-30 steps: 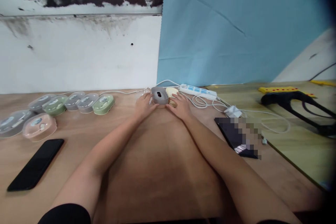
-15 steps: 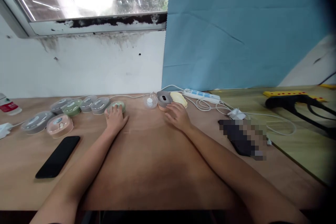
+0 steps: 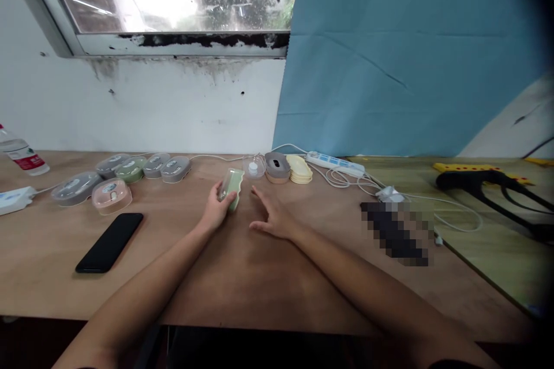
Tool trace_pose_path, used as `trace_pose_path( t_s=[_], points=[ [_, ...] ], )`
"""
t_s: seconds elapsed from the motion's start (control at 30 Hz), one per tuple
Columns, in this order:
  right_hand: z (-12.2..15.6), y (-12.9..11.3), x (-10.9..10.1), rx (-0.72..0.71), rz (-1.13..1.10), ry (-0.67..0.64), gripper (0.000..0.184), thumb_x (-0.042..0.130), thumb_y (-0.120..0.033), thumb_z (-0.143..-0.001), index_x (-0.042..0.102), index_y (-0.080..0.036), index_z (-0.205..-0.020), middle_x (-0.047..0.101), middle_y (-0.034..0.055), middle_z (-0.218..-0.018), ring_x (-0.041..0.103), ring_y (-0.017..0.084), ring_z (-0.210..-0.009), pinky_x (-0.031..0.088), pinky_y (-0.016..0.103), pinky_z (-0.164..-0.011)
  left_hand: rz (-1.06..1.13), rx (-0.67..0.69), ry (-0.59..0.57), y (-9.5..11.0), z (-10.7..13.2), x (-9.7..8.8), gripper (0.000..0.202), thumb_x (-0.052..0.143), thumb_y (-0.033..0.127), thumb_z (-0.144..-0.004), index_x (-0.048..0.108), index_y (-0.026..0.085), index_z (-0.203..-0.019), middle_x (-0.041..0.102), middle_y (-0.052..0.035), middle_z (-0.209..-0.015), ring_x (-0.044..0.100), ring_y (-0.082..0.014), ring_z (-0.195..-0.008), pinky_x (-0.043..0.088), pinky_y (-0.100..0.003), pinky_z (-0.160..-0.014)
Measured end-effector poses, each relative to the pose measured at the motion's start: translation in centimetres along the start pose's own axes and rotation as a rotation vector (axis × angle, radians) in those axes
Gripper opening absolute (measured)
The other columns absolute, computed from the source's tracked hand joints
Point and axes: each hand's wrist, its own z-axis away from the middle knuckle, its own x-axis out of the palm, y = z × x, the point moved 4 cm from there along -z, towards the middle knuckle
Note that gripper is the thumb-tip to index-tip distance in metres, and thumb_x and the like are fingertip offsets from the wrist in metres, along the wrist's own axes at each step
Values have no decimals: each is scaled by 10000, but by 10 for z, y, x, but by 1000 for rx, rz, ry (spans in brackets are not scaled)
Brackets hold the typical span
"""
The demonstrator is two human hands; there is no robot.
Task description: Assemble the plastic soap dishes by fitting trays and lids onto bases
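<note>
"What's at the middle of your dial?"

"A green case [image 3: 234,179] with a clear lid, just left of centre in my head view. I have it tipped on a slant over the table [image 3: 242,288]; from this end I can't tell whether its lower edge touches the wood."

"And the hands?"

"My left hand [image 3: 215,207], at 7 o'clock from the case, pinches it between thumb and fingers. My right hand [image 3: 277,217], at 4 o'clock, is spread, thumb well away from the fingers, near the case but apart from it."

"Going outward, right side?"

"Near 2 o'clock I get a clear round piece [image 3: 254,168], then a grey case with a dark slot [image 3: 277,169], then a stack of cream wavy-edged pieces [image 3: 299,169] just beside it. Towards 3, the power strip [image 3: 335,164] and its looped white cable [image 3: 340,179]."

"Left?"

"Around 9 o'clock, a group: four grey cases [image 3: 175,169], a second green case [image 3: 130,169] and a pink case [image 3: 111,196]. The black phone [image 3: 109,242] lies flat at 8. Farther out at 9, I have a red-labelled bottle [image 3: 25,155]."
</note>
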Motion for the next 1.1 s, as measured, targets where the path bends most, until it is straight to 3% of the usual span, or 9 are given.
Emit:
trace_pose_path(
  t_s=[0.1, 0.17, 0.47, 0.57, 0.67, 0.77, 0.9, 1.0, 1.1],
  points=[
    [0, -2, 7, -7, -59, 11, 1174, 734, -592, -680, -2, -260, -1531, 150, 135, -1588, 243, 354, -1428, 269, 549, -1138, 221, -38, -120, 0, 17, 35, 648, 631, 526, -800, 441, 165, -1304, 542, -132, -1340, 517, -256, -1239, 414, -366, -1033],
    [1, -2, 6, -13, -59, 53, 1152, 732, -564, -699, -13, -276, -1530, 109, 112, -1599, 181, 338, -1451, 227, 543, -1163, 319, -44, -193, 3, 25, 49, 615, 632, 541, -798, 468, 173, -1262, 558, -128, -1324, 532, -259, -1224, 435, -369, -1017],
    [2, -5, -9, -93, -65, 17, 788, 598, -456, -857, 209, -263, -1514, 260, 85, -1563, 263, 267, -1435, 258, 484, -1171, 449, -135, -361, 11, 29, 44, 746, 813, 480, -628, 474, 149, -1204, 625, -169, -1229, 599, -292, -1136, 481, -408, -966],
    [4, -6, -10, -66, -152, 50, 652, 576, -449, -868, 369, -248, -1453, 432, 85, -1475, 347, 278, -1395, 288, 482, -1151, 459, -156, -385, 13, 30, 43, 738, 803, 485, -640, 480, 150, -1213, 631, -163, -1220, 618, -283, -1101, 507, -379, -917],
    [8, 2, -12, 89, -275, 154, 487, 544, -487, -874, 553, -242, -1294, 660, 73, -1200, 560, 286, -1196, 425, 447, -1038, 413, -185, -364, 12, 31, 43, 714, 809, 449, -639, 490, 164, -1211, 628, -151, -1219, 640, -268, -1046, 540, -349, -828],
    [10, 16, -20, 261, -409, 411, 441, 522, -551, -856, 628, -222, -1129, 707, 54, -1035, 637, 265, -1004, 496, 393, -913, 386, -194, -341, 8, 29, 41, 620, 777, 388, -684, 513, 192, -1209, 625, -115, -1217, 647, -239, -1027, 552, -313, -781],
    [8, 45, -29, 494, -748, 762, 417, 465, -585, -835, 621, -211, -934, 717, 34, -923, 657, 228, -886, 523, 350, -811, 198, -189, -129, -2, 2, 31, 369, 629, 361, -801, 566, 181, -1117, 664, -85, -1060, 671, -210, -933, 558, -265, -665],
    [4, 64, -24, 675, -1010, 593, 388, 473, -580, -806, 603, -216, -839, 716, 12, -767, 676, 223, -761, 537, 357, -737, -35, -220, 38, -5, -40, 29, 288, 483, 326, -876, 564, 154, -1092, 662, -100, -1040, 681, -194, -867, 564, -277, -641],
    [4, 69, -20, 730, -1132, 389, 372, 478, -564, -808, 615, -219, -822, 724, 13, -725, 690, 233, -733, 543, 377, -723, -176, -203, 65, 3, -90, 43, 324, 388, 326, -907, 589, 132, -1070, 667, -144, -1022, 682, -227, -845, 564, -336, -656]
  ],
)
